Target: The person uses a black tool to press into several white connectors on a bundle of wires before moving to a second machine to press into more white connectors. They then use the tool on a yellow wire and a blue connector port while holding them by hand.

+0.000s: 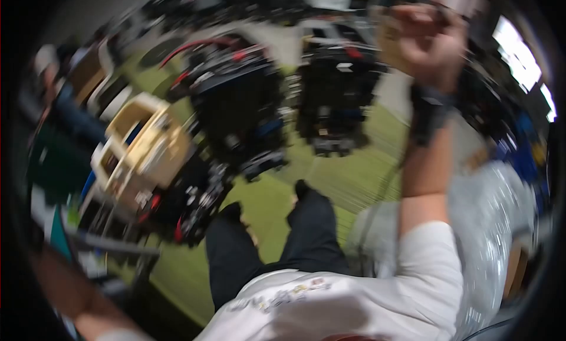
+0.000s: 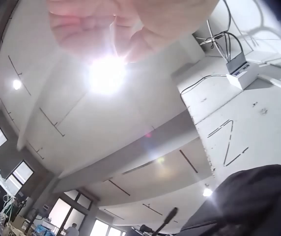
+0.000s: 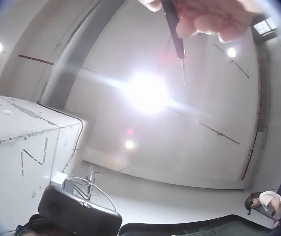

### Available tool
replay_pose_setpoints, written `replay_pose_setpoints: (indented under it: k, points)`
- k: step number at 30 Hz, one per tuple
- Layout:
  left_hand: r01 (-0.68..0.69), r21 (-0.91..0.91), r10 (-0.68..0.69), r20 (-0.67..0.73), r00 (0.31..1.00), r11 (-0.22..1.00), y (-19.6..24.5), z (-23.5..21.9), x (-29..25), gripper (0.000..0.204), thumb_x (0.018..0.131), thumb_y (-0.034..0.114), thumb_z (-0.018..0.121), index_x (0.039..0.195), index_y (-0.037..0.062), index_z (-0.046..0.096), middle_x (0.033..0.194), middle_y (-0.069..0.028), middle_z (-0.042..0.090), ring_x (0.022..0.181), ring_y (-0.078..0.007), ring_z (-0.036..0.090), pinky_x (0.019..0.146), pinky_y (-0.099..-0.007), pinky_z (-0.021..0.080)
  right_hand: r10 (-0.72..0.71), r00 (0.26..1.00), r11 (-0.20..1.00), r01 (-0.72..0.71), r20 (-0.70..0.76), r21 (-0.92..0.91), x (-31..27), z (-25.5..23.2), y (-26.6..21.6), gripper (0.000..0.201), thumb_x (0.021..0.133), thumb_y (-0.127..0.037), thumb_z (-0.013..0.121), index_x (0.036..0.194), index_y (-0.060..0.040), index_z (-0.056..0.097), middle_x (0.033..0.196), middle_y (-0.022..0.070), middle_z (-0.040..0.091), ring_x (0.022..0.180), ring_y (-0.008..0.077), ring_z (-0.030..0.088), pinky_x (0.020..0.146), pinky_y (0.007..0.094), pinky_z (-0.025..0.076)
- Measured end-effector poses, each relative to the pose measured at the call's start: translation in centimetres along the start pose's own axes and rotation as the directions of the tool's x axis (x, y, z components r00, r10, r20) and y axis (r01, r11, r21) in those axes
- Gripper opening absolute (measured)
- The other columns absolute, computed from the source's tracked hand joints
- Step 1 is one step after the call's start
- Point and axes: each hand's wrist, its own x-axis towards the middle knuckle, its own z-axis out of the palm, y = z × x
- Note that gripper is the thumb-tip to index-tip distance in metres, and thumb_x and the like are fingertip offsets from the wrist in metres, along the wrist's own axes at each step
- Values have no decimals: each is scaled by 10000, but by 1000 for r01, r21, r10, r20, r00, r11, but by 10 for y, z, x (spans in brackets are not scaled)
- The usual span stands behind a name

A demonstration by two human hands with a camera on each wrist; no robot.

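Observation:
My right hand (image 1: pixel 433 49) is raised at the upper right of the head view, blurred by motion. The right wrist view shows its fingers (image 3: pixel 199 24) curled round a screwdriver (image 3: pixel 174 29) with a dark handle and a thin metal shaft pointing away from the hand. At the lower left of the head view, my left forearm (image 1: pixel 73 294) reaches into the dark edge, which hides the hand. In the left wrist view, my left hand (image 2: pixel 130 22) hangs at the top with relaxed, slightly bent fingers, holding nothing.
Black machines with red parts (image 1: pixel 236 99) (image 1: pixel 336 87) stand on the green floor (image 1: pixel 265 205) ahead. A cream plastic frame (image 1: pixel 159 146) sits at left, near a metal stand (image 1: pixel 118 244). Clear plastic wrapping (image 1: pixel 495 223) bulges beside my right arm. Another person (image 1: pixel 76 111) is at far left.

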Motion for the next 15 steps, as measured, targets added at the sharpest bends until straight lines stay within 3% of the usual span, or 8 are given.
replay_pose_setpoints:
  k: [2,3,5,9,11,12,13,15]
  points:
    - [132,-17,-133,-72,989,991,-44,33,35,117,877,130,432,919,56,512,912,-74,493,772,-165,486,646,-288,411,89,991,994,-94,97,46,37,-34,27,165,819,-130,391,770,-12,496,601,32,388,630,186,429,822,406,391]
    - [112,-30,-116,-167,979,993,-72,-17,27,142,875,152,442,954,51,502,925,-69,496,786,-159,491,666,-275,412,101,993,995,-102,65,19,46,-44,46,185,826,-134,376,804,7,494,633,44,389,658,195,423,839,407,376]
    - [22,-54,-38,-315,948,998,-153,119,100,219,870,194,462,1025,40,482,951,-59,503,815,-147,502,705,-248,414,165,985,986,-166,52,12,61,-66,94,216,853,-169,367,842,9,488,650,56,375,665,205,404,833,414,373]
    - [-207,-67,130,-586,800,976,-316,-18,117,406,862,279,503,1165,17,443,1004,-38,517,873,-122,523,783,-196,419,268,963,963,-268,27,7,80,-118,218,243,890,-219,353,891,-12,481,673,80,445,668,207,423,772,397,396]
    - [-122,-320,-61,-508,859,939,-420,-84,100,255,873,198,449,1069,37,481,918,-96,550,781,-145,512,632,-308,442,296,955,955,-296,-9,11,76,-140,282,236,890,-229,385,903,-19,492,679,84,498,685,201,460,770,387,398]
    - [-151,-331,-113,-658,745,932,-458,-69,91,226,874,195,447,1035,44,496,878,-78,553,769,-146,516,624,-295,436,292,949,955,-296,-123,-17,71,-143,314,240,888,-239,411,918,-20,504,699,87,535,709,199,498,771,378,404]
    - [-193,-337,-160,-782,603,922,-491,-41,79,200,876,192,445,1001,50,510,838,-61,557,757,-146,520,616,-282,431,350,936,936,-349,-36,39,66,-152,343,231,881,-222,439,928,-10,516,732,103,562,736,199,532,766,352,417]
    - [-162,-367,-258,-848,464,916,-544,-22,52,197,863,162,477,1024,51,492,870,-54,546,764,-136,524,624,-254,439,371,923,928,-373,-105,1,63,-154,399,230,882,-208,453,948,0,526,763,111,579,762,187,551,760,318,431]
